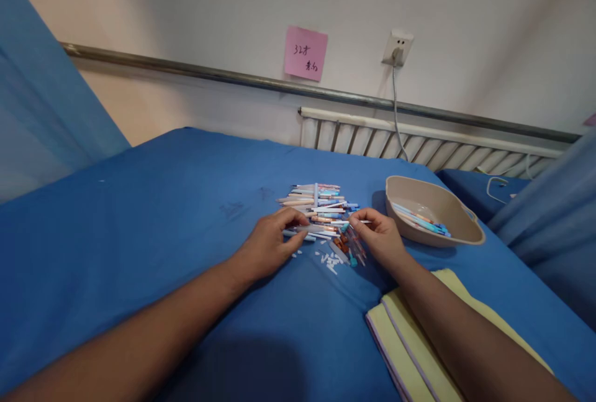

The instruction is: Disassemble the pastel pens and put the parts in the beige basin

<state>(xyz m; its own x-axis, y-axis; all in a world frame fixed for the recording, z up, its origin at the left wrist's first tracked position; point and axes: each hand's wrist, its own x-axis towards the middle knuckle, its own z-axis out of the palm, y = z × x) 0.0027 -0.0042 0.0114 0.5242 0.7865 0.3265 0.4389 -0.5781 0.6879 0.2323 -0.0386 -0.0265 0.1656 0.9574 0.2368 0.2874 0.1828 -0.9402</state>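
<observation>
Pens and pen parts (326,203) lie in a loose pile on the blue sheet, mostly side by side. At the pile's left edge, my left hand (270,243) has thumb and fingers closed around a translucent pen barrel (305,228). My right hand (379,237), at the right edge, pinches a thin white stick (365,222); its far end is hard to make out among the pens. Small white pieces (331,262) are scattered in front of the pile. Orange-brown parts (342,243) and a teal piece (352,261) lie near my right hand.
A beige basin (465,228) holding several pens (421,219) stands to the right. Beneath my right forearm lies a folded yellow cloth (410,340). Behind the blue-covered surface (139,234) are a radiator (363,135), a metal rail (223,76) and a plugged-in cable (395,104).
</observation>
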